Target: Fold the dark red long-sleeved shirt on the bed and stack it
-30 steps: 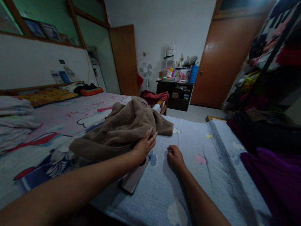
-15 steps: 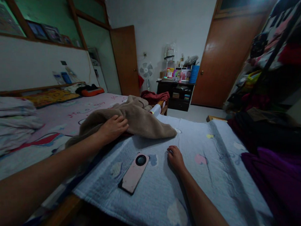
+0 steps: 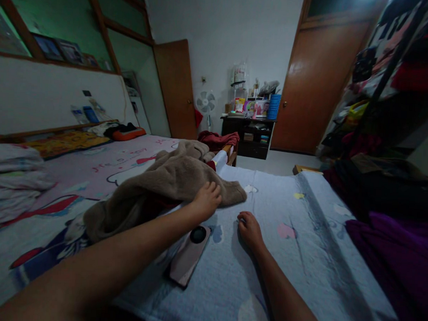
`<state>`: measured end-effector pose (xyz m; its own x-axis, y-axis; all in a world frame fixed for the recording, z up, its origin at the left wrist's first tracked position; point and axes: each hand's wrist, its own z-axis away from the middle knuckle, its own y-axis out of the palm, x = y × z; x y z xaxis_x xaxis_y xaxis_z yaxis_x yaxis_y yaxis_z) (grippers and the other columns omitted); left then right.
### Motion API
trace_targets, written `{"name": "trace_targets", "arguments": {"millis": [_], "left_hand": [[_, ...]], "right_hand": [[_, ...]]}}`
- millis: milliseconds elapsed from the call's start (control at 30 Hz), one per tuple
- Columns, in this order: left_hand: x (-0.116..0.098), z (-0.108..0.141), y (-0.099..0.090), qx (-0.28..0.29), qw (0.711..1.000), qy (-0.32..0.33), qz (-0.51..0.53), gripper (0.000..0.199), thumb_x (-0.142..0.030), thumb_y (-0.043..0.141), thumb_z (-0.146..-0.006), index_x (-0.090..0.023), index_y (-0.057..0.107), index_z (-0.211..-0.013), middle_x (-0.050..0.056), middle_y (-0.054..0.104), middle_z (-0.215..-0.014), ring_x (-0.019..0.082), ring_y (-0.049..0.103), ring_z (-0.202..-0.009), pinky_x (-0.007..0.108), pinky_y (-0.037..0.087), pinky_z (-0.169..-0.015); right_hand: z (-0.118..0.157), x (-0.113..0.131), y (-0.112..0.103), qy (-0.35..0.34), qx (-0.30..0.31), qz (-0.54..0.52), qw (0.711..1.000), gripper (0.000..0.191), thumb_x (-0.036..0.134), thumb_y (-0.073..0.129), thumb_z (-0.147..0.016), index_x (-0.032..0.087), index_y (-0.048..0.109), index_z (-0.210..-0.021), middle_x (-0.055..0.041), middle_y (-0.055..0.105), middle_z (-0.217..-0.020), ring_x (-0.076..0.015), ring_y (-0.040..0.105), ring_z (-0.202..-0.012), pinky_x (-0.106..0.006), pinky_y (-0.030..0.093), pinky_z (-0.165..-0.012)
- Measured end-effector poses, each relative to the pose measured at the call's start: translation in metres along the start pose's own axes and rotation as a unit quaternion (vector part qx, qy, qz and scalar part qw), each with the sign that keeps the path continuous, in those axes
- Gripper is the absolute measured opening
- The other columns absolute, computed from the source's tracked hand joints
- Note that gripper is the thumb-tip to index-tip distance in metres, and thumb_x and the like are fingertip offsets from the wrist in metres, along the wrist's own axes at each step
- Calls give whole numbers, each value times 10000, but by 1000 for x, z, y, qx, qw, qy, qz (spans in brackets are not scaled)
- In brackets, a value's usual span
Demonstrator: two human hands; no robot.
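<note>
A brown fleecy garment with a dark red inner side lies rumpled where the pink bedding meets the blue cloth. My left hand rests on its sleeve-like end, fingers spread over the fabric. To the right, my right hand lies on the blue cloth, apart from the garment. Its fingers are curled in, and whatever may be inside them is hidden. Between my forearms a pink phone with a round black camera lies back side up, close to my left forearm.
Pink patterned bedding spreads out on the left, with a crumpled quilt at its edge. Dark purple cloth is piled on the right. At the back stand a white fan and a black cabinet.
My left hand has moved right and toward me across the garment, onto its right end. That end has shifted slightly left. My right hand stays nearly still.
</note>
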<state>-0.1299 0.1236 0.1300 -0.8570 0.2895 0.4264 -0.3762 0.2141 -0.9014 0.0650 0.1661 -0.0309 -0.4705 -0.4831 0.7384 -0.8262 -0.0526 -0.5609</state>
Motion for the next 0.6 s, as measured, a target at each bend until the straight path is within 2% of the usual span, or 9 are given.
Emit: {"name": "trace_targets", "arguments": {"millis": [67, 133, 200, 267, 367, 433, 533, 600], "left_hand": [[-5, -22, 25, 7, 1000, 18, 3, 329, -257, 521, -869, -283, 668, -1163, 90, 486, -1439, 358, 322, -1361, 541, 198, -1073], [-2, -38, 47, 26, 1000, 2, 0, 372, -272, 546, -854, -352, 643, -1204, 48, 450, -1476, 379, 251, -1399, 581, 151, -1082], [8, -49, 63, 49, 998, -32, -2, 427, -242, 561, -840, -380, 618, -1240, 53, 419, -1498, 399, 264, -1388, 594, 190, -1058], [18, -56, 71, 63, 996, -56, -1, 472, -193, 540, -848, -371, 587, -1282, 102, 416, -1491, 392, 379, -1315, 562, 286, -1001], [32, -65, 72, 47, 997, -61, 27, 510, -155, 447, -900, -365, 501, -1362, 162, 557, -1315, 304, 561, -1101, 463, 401, -885], [41, -75, 66, 24, 995, -78, 50, 525, -157, 397, -927, -367, 437, -1406, 153, 615, -1180, 270, 600, -995, 417, 435, -830], [61, -95, 47, -17, 987, -148, 55, 551, -158, 332, -943, -331, 342, -1466, 163, 593, -1176, 268, 609, -948, 390, 455, -784], [81, -108, 32, -56, 971, -225, 53, 554, -158, 283, -951, -317, 310, -1481, 156, 592, -1158, 267, 611, -940, 375, 457, -763]], "right_hand": [[1, 1, 0, 1, -2, -5, 1000, 235, 126, 473, -736, 193, 648, -878, -99, 644, -1056, -217, 577, -1039, -328, 417, -965], [1, 1, -1, 2, -3, -12, 1000, 233, 127, 473, -736, 203, 644, -874, -90, 646, -1046, -215, 578, -1031, -328, 424, -956], [1, 2, -1, 6, -4, -15, 1000, 230, 130, 473, -738, 206, 641, -876, -87, 646, -1039, -215, 578, -1025, -332, 428, -950], [2, 2, -1, 10, -5, -16, 1000, 230, 133, 472, -743, 205, 640, -882, -89, 646, -1038, -217, 578, -1026, -337, 427, -951], [2, 3, -2, 8, -6, -20, 1000, 228, 134, 472, -750, 208, 637, -888, -91, 646, -1041, -219, 579, -1031, -343, 428, -952], [2, 4, -2, 7, -7, -25, 1000, 229, 135, 475, -749, 213, 640, -887, -88, 649, -1034, -218, 582, -1021, -343, 434, -944], [3, 5, -1, 8, -10, -26, 1000, 228, 142, 476, -746, 210, 648, -879, -88, 655, -1008, -219, 585, -996, -348, 439, -931], [3, 5, -1, 11, -9, -26, 1000, 226, 146, 475, -745, 213, 647, -874, -85, 657, -988, -221, 584, -981, -350, 440, -923]]}}
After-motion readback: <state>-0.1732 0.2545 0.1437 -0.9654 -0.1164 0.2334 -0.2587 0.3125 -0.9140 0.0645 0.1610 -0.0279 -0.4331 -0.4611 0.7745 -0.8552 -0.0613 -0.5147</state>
